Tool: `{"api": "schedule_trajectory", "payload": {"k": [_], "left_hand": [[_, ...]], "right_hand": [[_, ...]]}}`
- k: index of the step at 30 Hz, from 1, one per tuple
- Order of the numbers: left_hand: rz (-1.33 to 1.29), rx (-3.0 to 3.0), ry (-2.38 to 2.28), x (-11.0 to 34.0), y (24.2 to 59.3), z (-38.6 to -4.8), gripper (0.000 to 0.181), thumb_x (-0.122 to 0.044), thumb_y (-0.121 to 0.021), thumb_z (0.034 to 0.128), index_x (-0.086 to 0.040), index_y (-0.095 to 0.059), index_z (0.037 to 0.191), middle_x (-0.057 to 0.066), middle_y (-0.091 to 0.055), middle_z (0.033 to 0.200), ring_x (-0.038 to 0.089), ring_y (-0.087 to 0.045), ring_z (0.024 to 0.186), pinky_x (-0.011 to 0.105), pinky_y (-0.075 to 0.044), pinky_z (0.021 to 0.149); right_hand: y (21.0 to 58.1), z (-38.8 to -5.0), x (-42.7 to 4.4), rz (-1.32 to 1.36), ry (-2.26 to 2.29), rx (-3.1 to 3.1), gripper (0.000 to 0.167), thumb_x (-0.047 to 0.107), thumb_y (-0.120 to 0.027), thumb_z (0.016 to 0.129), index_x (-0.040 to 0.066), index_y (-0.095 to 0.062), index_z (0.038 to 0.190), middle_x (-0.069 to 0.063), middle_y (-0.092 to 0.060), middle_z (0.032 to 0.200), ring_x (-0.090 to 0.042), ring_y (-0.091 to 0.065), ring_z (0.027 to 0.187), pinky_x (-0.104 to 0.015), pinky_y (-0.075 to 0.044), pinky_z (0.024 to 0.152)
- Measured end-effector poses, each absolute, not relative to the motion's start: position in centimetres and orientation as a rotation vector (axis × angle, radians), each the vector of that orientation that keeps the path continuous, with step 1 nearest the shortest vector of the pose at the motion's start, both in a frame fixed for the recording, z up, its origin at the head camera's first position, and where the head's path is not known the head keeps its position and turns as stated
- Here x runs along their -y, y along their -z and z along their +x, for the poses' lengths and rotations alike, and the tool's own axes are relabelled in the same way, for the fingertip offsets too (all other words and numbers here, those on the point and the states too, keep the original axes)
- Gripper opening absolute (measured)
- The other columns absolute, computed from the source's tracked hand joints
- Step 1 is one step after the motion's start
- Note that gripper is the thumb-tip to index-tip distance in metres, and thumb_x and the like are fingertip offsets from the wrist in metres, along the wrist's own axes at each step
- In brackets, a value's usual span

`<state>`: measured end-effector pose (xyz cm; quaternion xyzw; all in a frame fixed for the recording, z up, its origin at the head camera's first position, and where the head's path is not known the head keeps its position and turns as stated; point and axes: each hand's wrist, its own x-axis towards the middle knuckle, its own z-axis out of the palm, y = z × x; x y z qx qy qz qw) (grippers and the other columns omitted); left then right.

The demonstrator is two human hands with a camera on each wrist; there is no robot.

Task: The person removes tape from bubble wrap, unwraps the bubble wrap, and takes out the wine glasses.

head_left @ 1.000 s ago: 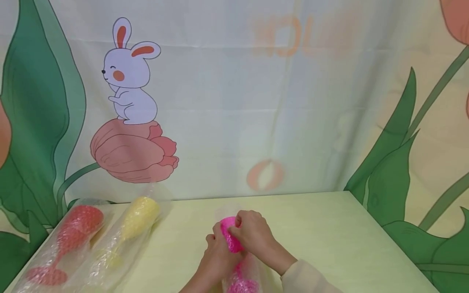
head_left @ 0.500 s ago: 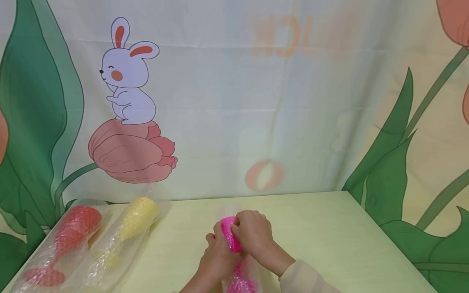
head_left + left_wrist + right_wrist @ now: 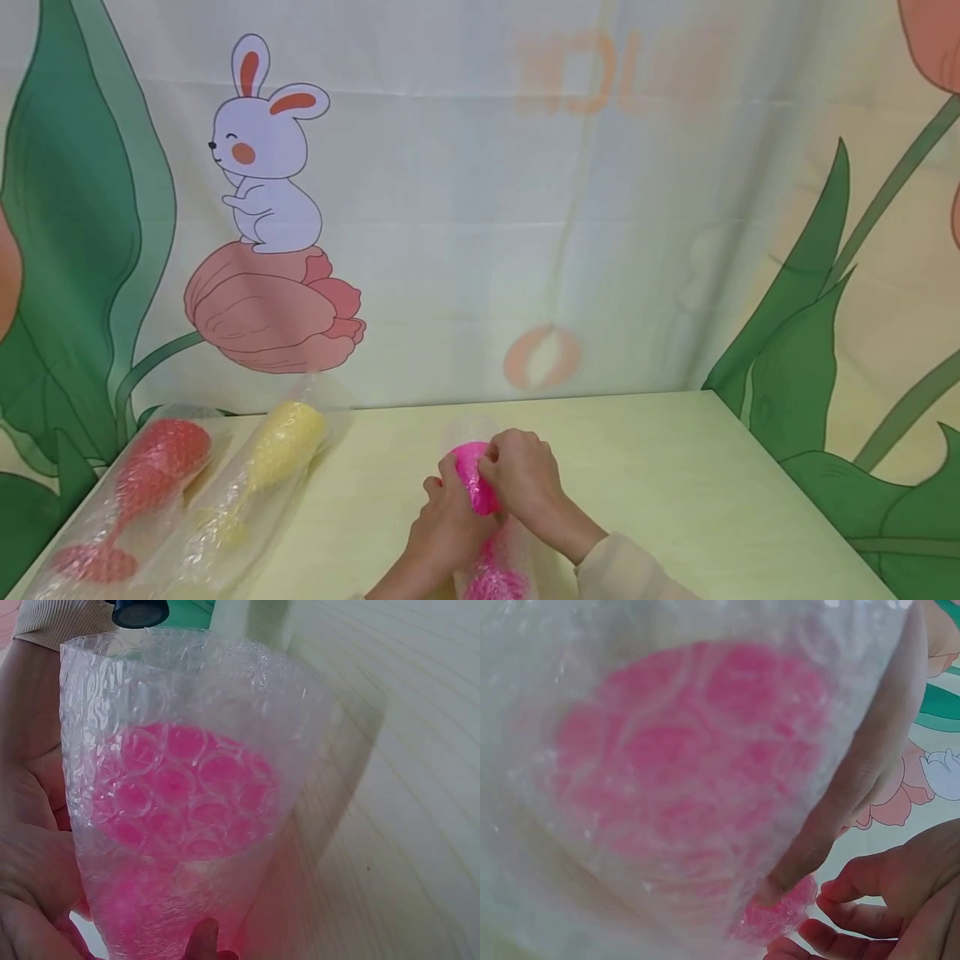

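Note:
A bright pink goblet (image 3: pixel 472 477), wrapped in clear bubble wrap (image 3: pixel 471 429), lies along the near middle of the table in the head view, with its bowl away from me. My left hand (image 3: pixel 452 518) grips the bowl from the left. From the right, my right hand (image 3: pixel 527 477) has curled fingertips at the bowl's side, pinching the wrap there; the exact hold is partly hidden. The left wrist view shows the goblet's round pink foot (image 3: pixel 184 791) through the bubbles, near the wrap's loose end. In the right wrist view, the wrapped foot (image 3: pixel 697 742) looms close and blurred.
On the left side of the pale table (image 3: pixel 637 467) lie a wrapped red goblet (image 3: pixel 161 462) and a wrapped yellow goblet (image 3: pixel 285 446), side by side. A printed cloth backdrop (image 3: pixel 450 208) with a rabbit and tulips stands behind the table.
My right hand's fingers and thumb have shifted slightly at the bowl, curling closer at its right side. The left hand keeps its hold, and the goblets stay in place.

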<state>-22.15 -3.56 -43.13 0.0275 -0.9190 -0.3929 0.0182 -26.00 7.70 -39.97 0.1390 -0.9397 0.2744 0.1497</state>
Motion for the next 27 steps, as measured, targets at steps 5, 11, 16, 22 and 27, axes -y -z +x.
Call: {"api": "schedule_trajectory", "payload": {"k": [5,11,16,22,27], "left_hand": [[0.105,2.883,1.22,3.6,43.0,-22.3,0.085,-0.031,-0.083,0.0797,0.001,-0.03,0.137,0.024,-0.046,0.104,0.036,-0.057,0.077,0.056,-0.051,0.067],[0.071,2.896,1.246,4.0,43.0,-22.3,0.084,-0.029,-0.08,0.0821,0.003,-0.028,0.14,0.026,-0.046,0.106,0.036,-0.057,0.076,0.054,-0.051,0.067],[0.057,2.908,1.26,4.2,42.7,-22.3,0.087,-0.03,-0.078,0.0839,0.005,-0.026,0.144,0.027,-0.047,0.109,0.037,-0.057,0.078,0.055,-0.051,0.069],[0.048,2.918,1.262,4.2,42.4,-22.3,0.087,-0.036,-0.076,0.0872,0.008,-0.025,0.143,0.027,-0.047,0.105,0.037,-0.058,0.079,0.056,-0.051,0.07],[0.114,2.911,1.217,4.3,42.2,-22.7,0.073,-0.041,-0.071,0.0945,0.008,-0.031,0.132,0.025,-0.047,0.097,0.035,-0.057,0.073,0.052,-0.05,0.066]], "right_hand": [[40.0,-26.3,-8.0,0.423,-0.886,2.681,0.045,-0.002,-0.062,0.08,0.018,-0.034,0.05,0.011,-0.022,0.048,-0.005,-0.024,0.051,-0.021,-0.02,0.044],[40.1,-26.7,-8.4,0.41,-1.005,2.684,0.043,-0.002,-0.061,0.081,0.017,-0.039,0.049,0.011,-0.026,0.046,-0.005,-0.027,0.05,-0.021,-0.021,0.044],[40.0,-26.9,-8.8,0.41,-1.075,2.686,0.04,0.0,-0.061,0.081,0.016,-0.042,0.05,0.011,-0.029,0.046,-0.006,-0.029,0.05,-0.022,-0.022,0.045],[39.8,-26.9,-9.3,0.374,-1.173,2.692,0.034,0.001,-0.058,0.08,0.015,-0.048,0.051,0.012,-0.032,0.047,-0.006,-0.029,0.05,-0.023,-0.021,0.045],[39.8,-27.0,-9.5,0.35,-1.253,2.714,0.033,0.002,-0.056,0.081,0.015,-0.048,0.051,0.011,-0.034,0.047,-0.006,-0.029,0.048,-0.023,-0.021,0.045]]}}
